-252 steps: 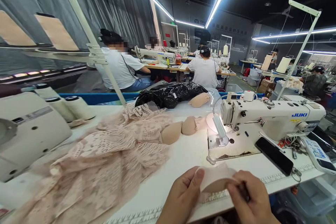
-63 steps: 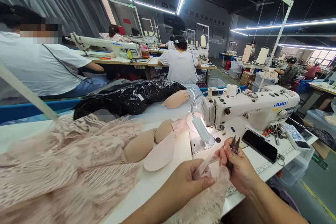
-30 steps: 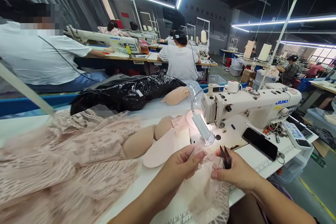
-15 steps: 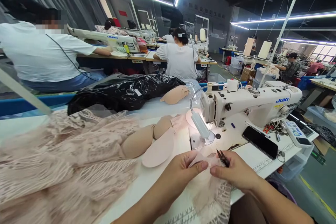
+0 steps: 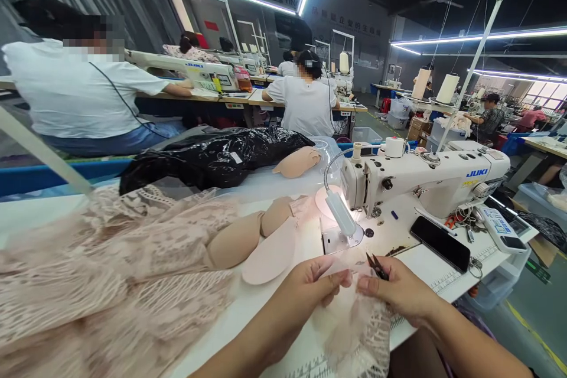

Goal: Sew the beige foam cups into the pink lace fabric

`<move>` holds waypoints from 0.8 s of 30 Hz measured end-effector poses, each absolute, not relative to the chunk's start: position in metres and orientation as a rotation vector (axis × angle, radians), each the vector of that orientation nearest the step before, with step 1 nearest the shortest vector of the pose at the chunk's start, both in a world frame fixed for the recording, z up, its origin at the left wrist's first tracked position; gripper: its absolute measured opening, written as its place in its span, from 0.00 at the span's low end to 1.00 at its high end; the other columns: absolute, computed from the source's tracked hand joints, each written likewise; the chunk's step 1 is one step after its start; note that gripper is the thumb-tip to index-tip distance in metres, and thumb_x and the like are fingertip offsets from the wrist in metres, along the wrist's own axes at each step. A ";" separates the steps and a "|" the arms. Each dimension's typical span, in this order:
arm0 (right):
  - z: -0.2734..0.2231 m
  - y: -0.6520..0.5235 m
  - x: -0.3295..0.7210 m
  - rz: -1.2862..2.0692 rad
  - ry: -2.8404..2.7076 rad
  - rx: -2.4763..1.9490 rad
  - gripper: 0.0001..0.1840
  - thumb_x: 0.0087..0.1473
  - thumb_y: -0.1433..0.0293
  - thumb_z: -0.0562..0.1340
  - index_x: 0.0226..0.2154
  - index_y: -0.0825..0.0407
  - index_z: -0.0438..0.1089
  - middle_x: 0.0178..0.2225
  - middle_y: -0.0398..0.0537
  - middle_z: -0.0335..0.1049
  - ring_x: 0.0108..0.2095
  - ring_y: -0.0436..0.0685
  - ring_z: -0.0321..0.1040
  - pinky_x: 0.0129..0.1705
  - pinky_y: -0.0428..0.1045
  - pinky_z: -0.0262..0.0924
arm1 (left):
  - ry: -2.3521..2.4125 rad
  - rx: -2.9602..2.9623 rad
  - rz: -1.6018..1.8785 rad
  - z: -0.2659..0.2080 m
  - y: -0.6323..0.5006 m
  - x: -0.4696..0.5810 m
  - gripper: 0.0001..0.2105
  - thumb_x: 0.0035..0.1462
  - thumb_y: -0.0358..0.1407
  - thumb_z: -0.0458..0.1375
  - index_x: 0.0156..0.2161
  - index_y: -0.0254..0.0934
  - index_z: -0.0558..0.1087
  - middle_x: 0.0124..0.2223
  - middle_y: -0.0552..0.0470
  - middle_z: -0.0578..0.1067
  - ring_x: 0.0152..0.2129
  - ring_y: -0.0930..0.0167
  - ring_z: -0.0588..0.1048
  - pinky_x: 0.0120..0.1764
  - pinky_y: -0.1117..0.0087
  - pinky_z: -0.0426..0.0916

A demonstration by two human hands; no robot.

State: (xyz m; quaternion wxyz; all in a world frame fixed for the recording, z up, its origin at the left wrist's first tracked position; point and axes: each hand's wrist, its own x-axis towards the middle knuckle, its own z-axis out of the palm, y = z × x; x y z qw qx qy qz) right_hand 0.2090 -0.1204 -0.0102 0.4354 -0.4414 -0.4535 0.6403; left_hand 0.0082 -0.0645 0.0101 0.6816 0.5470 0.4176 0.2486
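Observation:
Between my two hands is a piece of sheer pale pink lace fabric [image 5: 354,331], its lower part hanging over the table's front edge. My left hand [image 5: 316,283] pinches the fabric's upper edge between thumb and fingers. Close beside it, my right hand [image 5: 394,286] grips the same edge with its thumb and also holds small dark thread snips [image 5: 376,267], blades pointing up and left. Just beyond my hands stands a white sewing machine [image 5: 425,180], with a lit lamp [image 5: 341,212] over its needle plate.
Pink lace [image 5: 110,271] spreads over the left of the table [image 5: 212,342]. Beige bra cups [image 5: 234,240] and a flat pink oval pad [image 5: 270,254] lie beside it. A black plastic bag [image 5: 212,156] is behind. On the right lies a phone [image 5: 440,243]. Co-workers sit further back.
My left fingers have shifted along the fabric's edge, and the edge between my hands looks more spread. The snips stay in my right hand. The view has moved slightly.

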 end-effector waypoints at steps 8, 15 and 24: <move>-0.026 -0.119 0.220 0.887 -1.306 -1.362 0.21 0.60 0.52 0.70 0.45 0.49 0.72 0.44 0.49 0.71 0.43 0.60 0.68 0.44 0.52 0.66 | 0.915 1.126 0.546 0.011 -0.062 0.008 0.32 0.40 0.67 0.72 0.29 0.36 0.78 0.31 0.54 0.67 0.30 0.69 0.56 0.34 0.70 0.51; -0.017 -0.138 0.201 0.428 -1.630 -1.173 0.04 0.70 0.68 0.61 0.44 0.47 0.72 0.41 0.49 0.69 0.41 0.59 0.69 0.43 0.52 0.65 | 0.948 1.115 0.571 0.011 -0.065 0.006 0.33 0.39 0.68 0.72 0.28 0.37 0.76 0.31 0.54 0.68 0.31 0.69 0.58 0.34 0.70 0.54; -0.021 -0.126 0.183 0.885 -1.417 -1.364 0.12 0.61 0.61 0.67 0.32 0.49 0.67 0.31 0.42 0.68 0.33 0.55 0.64 0.36 0.50 0.59 | 0.930 1.188 0.668 0.002 -0.067 0.010 0.30 0.47 0.66 0.70 0.30 0.37 0.77 0.29 0.54 0.69 0.30 0.68 0.61 0.36 0.68 0.57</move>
